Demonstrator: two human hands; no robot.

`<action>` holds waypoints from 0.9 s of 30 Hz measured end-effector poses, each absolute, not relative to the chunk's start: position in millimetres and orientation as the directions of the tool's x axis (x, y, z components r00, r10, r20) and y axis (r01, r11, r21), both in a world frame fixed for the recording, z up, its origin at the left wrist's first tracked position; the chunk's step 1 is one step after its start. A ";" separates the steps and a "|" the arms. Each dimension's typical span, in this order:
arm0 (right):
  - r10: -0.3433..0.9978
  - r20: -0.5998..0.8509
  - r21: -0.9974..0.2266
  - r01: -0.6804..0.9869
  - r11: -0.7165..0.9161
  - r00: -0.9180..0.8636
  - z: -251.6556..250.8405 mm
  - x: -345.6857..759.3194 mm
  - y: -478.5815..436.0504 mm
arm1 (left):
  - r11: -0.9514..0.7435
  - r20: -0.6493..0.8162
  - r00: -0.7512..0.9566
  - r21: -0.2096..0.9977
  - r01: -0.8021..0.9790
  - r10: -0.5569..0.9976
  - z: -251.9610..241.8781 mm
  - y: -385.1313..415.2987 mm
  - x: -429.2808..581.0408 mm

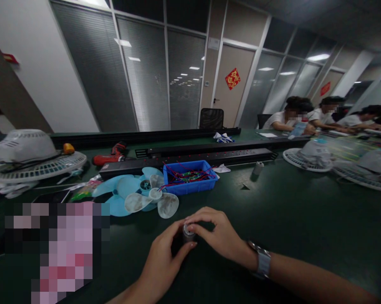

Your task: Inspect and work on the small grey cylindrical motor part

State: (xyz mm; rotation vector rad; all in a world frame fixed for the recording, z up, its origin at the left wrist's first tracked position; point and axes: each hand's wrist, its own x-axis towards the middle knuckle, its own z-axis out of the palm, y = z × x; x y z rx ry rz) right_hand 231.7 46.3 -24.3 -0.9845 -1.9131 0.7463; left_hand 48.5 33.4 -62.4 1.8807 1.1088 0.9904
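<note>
A small grey metal cylinder (188,237) stands upright on the dark green table, close in front of me. My left hand (161,257) is closed around its side, thumb across the near face. From the right, my right hand (220,234) bends over the top, its thumb and fingertips pinching at the pale upper rim. Whether a tiny part sits under those fingertips is hidden. A watch (262,262) circles my right wrist. Farther off to the right stands another grey cylinder (258,168) of similar look.
A blue bin (198,185) holds wires and circuit boards. Beside it lie light-blue and grey fan blades (168,205). Behind are a red power drill (109,157) and long black rails (190,157). Fan guards (66,162) rest at both sides. People sit at the far right.
</note>
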 end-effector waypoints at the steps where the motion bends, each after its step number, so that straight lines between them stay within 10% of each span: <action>1: 0.850 0.403 -0.789 0.343 0.511 -0.340 -25.0 231.2 46.0 | -0.363 0.248 0.334 0.863 0.350 0.910 -63.1 33.6 48.5; 15: 0.873 0.395 -0.856 0.230 0.463 -0.287 -35.3 231.7 41.8 | -0.371 0.249 0.344 0.857 0.357 0.905 -60.6 34.4 49.5; 27: 0.843 0.427 -0.714 0.449 0.536 -0.328 -19.0 261.0 47.7 | -0.322 0.199 0.326 0.866 0.383 0.924 -58.9 33.7 49.9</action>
